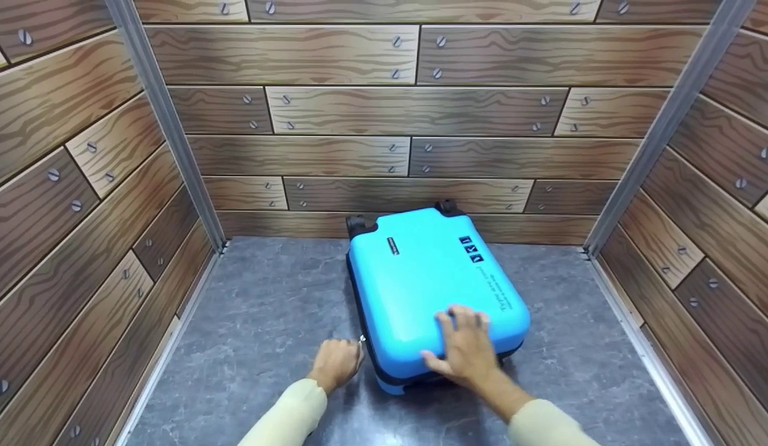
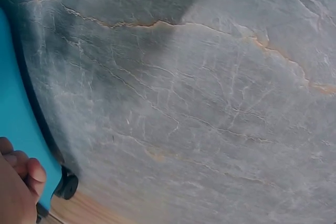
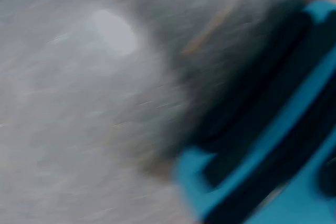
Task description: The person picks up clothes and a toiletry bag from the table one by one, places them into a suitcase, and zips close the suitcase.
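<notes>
brown plank-patterned wall (image 1: 347, 111) behind blue suitcase (image 1: 409, 285)

On the suitcase (image 1: 415, 282), one printed line (image 1: 490, 288) seems to read "Type are cool"; the smaller line (image 1: 501, 292) beside it is not readable. Nearer the floor's (image 1: 266, 297) far edge, three black squares (image 1: 471, 249) carry characters, perhaps V, K and I; the black label (image 1: 393, 246) is too small.
</notes>
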The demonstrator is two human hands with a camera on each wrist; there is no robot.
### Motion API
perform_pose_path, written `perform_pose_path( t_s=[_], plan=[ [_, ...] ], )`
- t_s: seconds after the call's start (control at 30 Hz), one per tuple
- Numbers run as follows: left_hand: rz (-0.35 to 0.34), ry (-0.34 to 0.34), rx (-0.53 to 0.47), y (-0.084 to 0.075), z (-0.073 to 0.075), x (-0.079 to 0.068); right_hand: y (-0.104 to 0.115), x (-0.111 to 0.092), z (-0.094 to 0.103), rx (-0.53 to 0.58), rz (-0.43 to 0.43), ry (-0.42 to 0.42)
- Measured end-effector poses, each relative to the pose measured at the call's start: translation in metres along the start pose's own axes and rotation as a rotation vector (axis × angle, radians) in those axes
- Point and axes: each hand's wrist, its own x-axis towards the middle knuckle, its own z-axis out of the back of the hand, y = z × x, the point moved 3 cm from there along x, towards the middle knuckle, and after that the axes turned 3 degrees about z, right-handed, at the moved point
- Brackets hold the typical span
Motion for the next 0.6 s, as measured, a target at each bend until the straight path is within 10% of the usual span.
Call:
perform_pose_path(
  t_s=[0.27, 0.6],
  plan=[
    [0.017, -0.085, 0.027, -0.006, 0.001, 0.004, 0.066, 0.066, -0.017, -0.028, -0.381, 0.443],
    [0.11, -0.151, 0.146, 0.004, 0.001, 0.007, 0.081, 0.073, -0.025, -0.032, -0.382, 0.542]
  ],
)
